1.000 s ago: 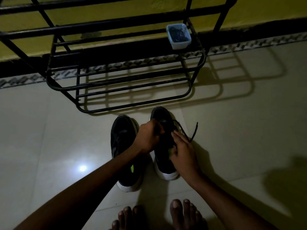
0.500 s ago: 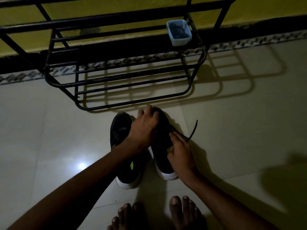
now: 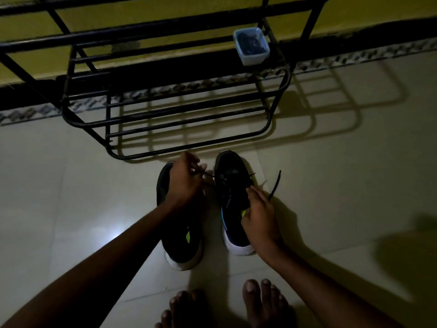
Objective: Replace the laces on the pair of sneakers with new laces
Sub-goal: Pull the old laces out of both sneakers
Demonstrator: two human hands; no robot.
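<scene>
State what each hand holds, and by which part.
The left hand pinches one strand of the black lace beside the right-hand sneaker. The right hand pinches the other strand short of its free tip.

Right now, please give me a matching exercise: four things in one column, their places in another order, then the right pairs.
Things
1. left hand
2. right hand
3. plastic container
4. bare feet

Places
A. on the black rack
B. on the floor, nearest the camera
C. over the left sneaker, pinching the lace
D. against the right sneaker, holding the lace

Pairs: 1-C, 2-D, 3-A, 4-B
</scene>
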